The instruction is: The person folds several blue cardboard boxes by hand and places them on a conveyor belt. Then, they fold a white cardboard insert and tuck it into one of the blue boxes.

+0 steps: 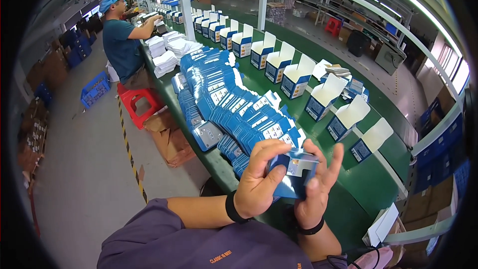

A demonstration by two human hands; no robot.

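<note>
A small blue carton (pixel 291 182) with a white and printed panel is in front of my chest, partly hidden by my fingers. My left hand (pixel 256 184) is closed around its left side, thumb across the front and fingers over the upper edge. At the carton's right side is my right hand (pixel 316 189), its fingers spread and slightly blurred, the thumb close to the front face. Just beyond my hands lies a long heap of flat blue cartons (pixel 229 102), stacked in overlapping rows. A blue and silver flat piece (pixel 206 135) rests at the heap's near left edge.
Upright cartons with raised white flaps (pixel 323 97) stand in a row along the green conveyor table (pixel 358 184). Stacks of white paper (pixel 174 47) lie farther up. At left are a co-worker in a blue cap (pixel 119 40), a red stool (pixel 137 102) and a blue crate (pixel 94 89).
</note>
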